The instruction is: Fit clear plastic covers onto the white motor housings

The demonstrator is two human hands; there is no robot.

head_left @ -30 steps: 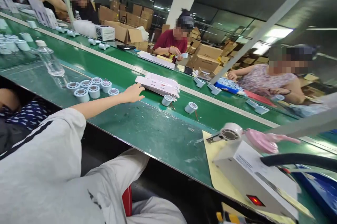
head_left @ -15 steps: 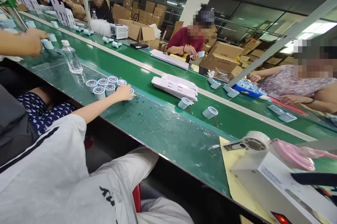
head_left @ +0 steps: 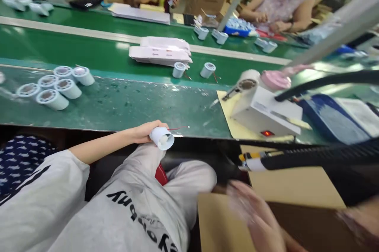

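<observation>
My left hand (head_left: 148, 130) is closed around a light-blue cylindrical housing (head_left: 162, 138) at the table's front edge, above my lap. Its open end faces me and shows a whitish part inside. A thin red wire (head_left: 177, 128) with a small white plug sticks out beside it. My right hand (head_left: 248, 206) is low on the right, over a cardboard box (head_left: 222, 220), with its fingers smeared by motion. Several similar housings (head_left: 53, 99) stand grouped on the left of the green table (head_left: 136, 104), their slotted ring ends up.
A white device (head_left: 257, 106) with a lit red switch sits on yellow paper at the right. A black hose (head_left: 296, 159) crosses below it. White flat cartons (head_left: 161, 53) and two housings (head_left: 208, 70) lie on the green belt. Two people work opposite. Another blurred shape (head_left: 361, 220) is lower right.
My left hand has lifted a housing from the group and brought it to the table's front edge. The view has swung right, and my blurred right hand has come into view.
</observation>
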